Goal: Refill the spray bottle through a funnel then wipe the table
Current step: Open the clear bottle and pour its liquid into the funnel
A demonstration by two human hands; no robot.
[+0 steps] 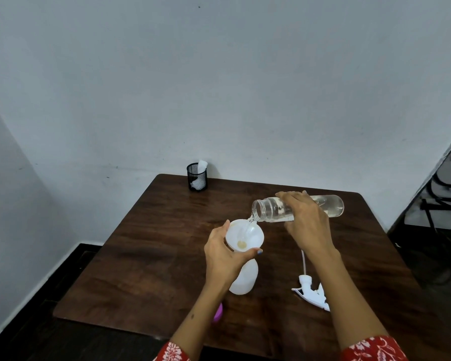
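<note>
left hand (225, 252) grips the white funnel (244, 237) atop the spray bottle (244, 278). right hand (306, 221) clasps the tilted clear bottle (297, 208), pouring into it. below the right wrist lies the spray head (311, 291) on the bench (146, 256).

purple object (218, 312) mostly behind left forearm; sleeves (374, 349) cropped

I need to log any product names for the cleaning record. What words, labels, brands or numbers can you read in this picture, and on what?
None can be read.
Clear bottle, in the right hand: no label shows.
White spray bottle and funnel, held by the left hand: plain.
Spray head on the table: no marking shows.
Black mesh cup: none.
</note>
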